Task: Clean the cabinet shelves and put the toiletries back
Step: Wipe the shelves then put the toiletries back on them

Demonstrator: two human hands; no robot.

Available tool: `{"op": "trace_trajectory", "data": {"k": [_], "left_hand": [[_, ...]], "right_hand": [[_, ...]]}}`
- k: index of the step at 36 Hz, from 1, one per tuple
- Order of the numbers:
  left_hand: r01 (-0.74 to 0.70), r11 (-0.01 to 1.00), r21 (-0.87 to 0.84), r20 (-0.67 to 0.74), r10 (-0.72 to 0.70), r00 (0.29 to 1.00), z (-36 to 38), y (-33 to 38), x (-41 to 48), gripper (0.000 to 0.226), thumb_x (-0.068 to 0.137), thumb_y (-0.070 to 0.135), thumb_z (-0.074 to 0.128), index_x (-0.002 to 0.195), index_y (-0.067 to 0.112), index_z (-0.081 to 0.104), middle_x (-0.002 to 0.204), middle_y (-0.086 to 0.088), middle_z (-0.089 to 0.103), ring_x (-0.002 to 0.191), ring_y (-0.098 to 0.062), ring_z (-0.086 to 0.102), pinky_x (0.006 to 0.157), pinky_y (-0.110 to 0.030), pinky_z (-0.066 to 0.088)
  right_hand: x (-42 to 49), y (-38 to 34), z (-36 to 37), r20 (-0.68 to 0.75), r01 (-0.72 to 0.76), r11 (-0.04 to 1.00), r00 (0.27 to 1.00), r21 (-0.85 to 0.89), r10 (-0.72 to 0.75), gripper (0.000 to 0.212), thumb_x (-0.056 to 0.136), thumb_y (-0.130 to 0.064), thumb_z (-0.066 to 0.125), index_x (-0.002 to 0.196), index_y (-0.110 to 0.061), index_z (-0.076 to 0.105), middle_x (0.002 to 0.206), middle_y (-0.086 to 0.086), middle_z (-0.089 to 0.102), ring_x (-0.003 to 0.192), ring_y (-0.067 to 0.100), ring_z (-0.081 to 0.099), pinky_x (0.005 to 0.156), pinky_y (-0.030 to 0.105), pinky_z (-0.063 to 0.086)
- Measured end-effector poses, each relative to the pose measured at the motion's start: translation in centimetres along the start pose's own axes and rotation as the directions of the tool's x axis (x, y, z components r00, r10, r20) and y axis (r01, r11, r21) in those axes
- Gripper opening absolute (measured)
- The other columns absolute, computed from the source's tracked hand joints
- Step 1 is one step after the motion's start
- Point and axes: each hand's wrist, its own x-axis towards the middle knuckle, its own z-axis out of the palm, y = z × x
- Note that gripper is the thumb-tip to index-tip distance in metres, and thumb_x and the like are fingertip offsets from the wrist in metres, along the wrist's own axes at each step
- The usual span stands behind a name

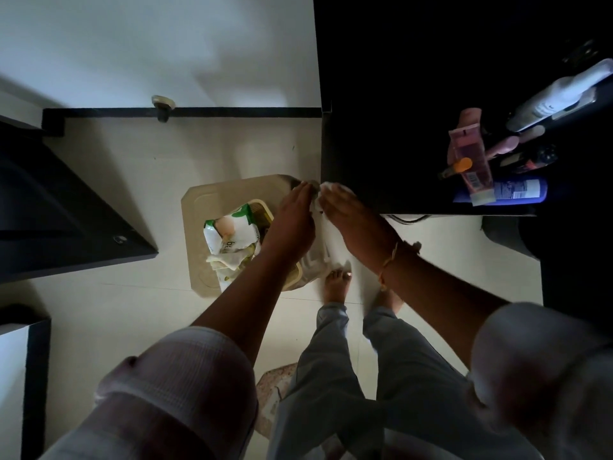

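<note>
View: head camera, looking straight down.
Left hand: back toward the camera, fingers reaching away, the tips pinching the left edge of the wipe.
Right hand: fingers curled over the wipe's top right corner and gripping it; a thin bracelet sits on the wrist.
Wipe: white, held in the air between the 2 hands, hanging down from the fingertips, just beside the near corner of the dark cabinet.
Dark cabinet: fills the upper right; too dim to make out its shelves.
Toiletries: crowded at the cabinet's right side, well apart from the hands. 1 pink tube overlaps 1 blue bottle; 1 white bottle lies farther back.
Pack of wipes: green and white, crumpled, lying on a beige plastic piece on the floor, partly under the left hand.
Floor: pale tile.
Foot: bare, below the hanging wipe.
</note>
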Motion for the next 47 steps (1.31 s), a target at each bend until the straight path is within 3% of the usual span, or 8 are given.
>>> {"op": "trace_trajectory", "data": {"k": [5,9,15,21,25,30,33,47], "left_hand": [[-0.006,1.0,0.016,0.018,0.006,1.0,0.0,0.7,0.0,0.057,0.093,-0.003,0.045,0.147,0.01,0.035,0.153,-0.011,0.036,0.141,-0.026,0.034,0.114,-0.04,0.033],[0.0,1.0,0.014,0.008,0.0,1.0,-0.3,1.2,0.0,0.057,0.092,-0.006,0.044,0.146,0.009,0.037,0.152,-0.012,0.037,0.14,-0.025,0.035,0.115,-0.036,0.031],[0.048,0.998,-0.029,-0.015,-0.048,0.999,-0.7,0.2,-0.3,0.059,0.087,-0.008,0.047,0.142,0.013,0.041,0.15,-0.009,0.04,0.136,-0.024,0.041,0.111,-0.038,0.039],[0.102,0.994,-0.033,-0.077,-0.104,0.992,-0.9,0.5,-1.1,0.054,0.093,-0.007,0.045,0.143,0.011,0.041,0.148,-0.009,0.042,0.132,-0.023,0.044,0.095,-0.014,0.028],[0.076,0.996,-0.038,-0.082,-0.079,0.993,-0.8,0.4,-1.1,0.054,0.091,-0.01,0.045,0.141,0.009,0.043,0.146,-0.01,0.044,0.131,-0.022,0.043,0.095,-0.006,0.021],[0.04,0.999,-0.034,-0.072,-0.043,0.996,-0.5,0.4,-0.7,0.052,0.089,-0.01,0.042,0.137,0.009,0.046,0.141,-0.009,0.049,0.128,-0.019,0.046,0.106,-0.016,0.032],[-0.008,0.999,0.032,-0.03,0.009,1.0,-0.2,0.9,-0.4,0.054,0.093,-0.006,0.04,0.144,0.011,0.039,0.149,-0.012,0.04,0.137,-0.026,0.039,0.112,-0.041,0.037],[-0.278,0.919,0.28,0.236,0.215,0.948,1.0,4.0,3.1,0.069,0.092,-0.006,0.046,0.152,0.013,0.017,0.161,-0.011,0.004,0.149,-0.026,0.005,0.119,-0.041,0.024]], "right_hand": [[-1.0,-0.1,0.6,0.161,0.061,0.998,0.985,-0.002,-0.06,0.065,0.09,-0.016,0.014,0.152,0.0,0.004,0.16,0.019,0.005,0.148,0.035,0.005,0.12,0.045,0.015],[-0.3,1.0,-0.3,-0.083,-0.088,0.988,0.992,0.13,0.099,0.056,0.084,0.003,0.034,0.138,-0.001,0.048,0.144,0.02,0.045,0.135,0.036,0.042,0.113,0.046,0.032],[6.3,3.6,-3.3,0.043,-0.28,0.96,0.959,-0.008,0.28,0.054,0.098,-0.005,0.03,0.151,-0.01,0.023,0.159,0.009,0.021,0.148,0.024,0.016,0.115,0.031,-0.005],[10.5,4.1,-4.7,0.181,-0.351,0.934,0.924,0.059,0.336,0.049,0.1,-0.012,0.036,0.148,-0.002,0.03,0.157,0.014,0.025,0.146,0.025,0.018,0.118,0.03,0.007],[8.4,1.9,-3.8,0.254,-0.126,0.956,0.947,-0.264,0.194,0.058,0.089,-0.047,0.051,0.139,-0.019,0.049,0.144,0.001,0.049,0.137,0.018,0.04,0.115,0.031,0.029],[1.6,-1.4,-1.6,0.166,0.059,0.956,0.986,-0.286,-0.011,0.062,0.093,-0.023,0.012,0.148,0.005,0.017,0.156,0.023,0.02,0.146,0.037,0.016,0.12,0.045,0.016],[-1.4,-1.7,-0.9,0.109,-0.066,0.989,0.991,-0.133,0.081,0.059,0.094,-0.015,0.014,0.149,0.005,0.013,0.157,0.025,0.015,0.147,0.037,0.012,0.119,0.043,0.019],[2.6,6.4,-0.4,0.127,-0.611,0.788,0.778,-0.07,0.615,0.058,0.095,-0.004,0.032,0.147,0.01,0.011,0.153,0.032,0.017,0.144,0.043,0.015,0.12,0.046,0.018]]}}
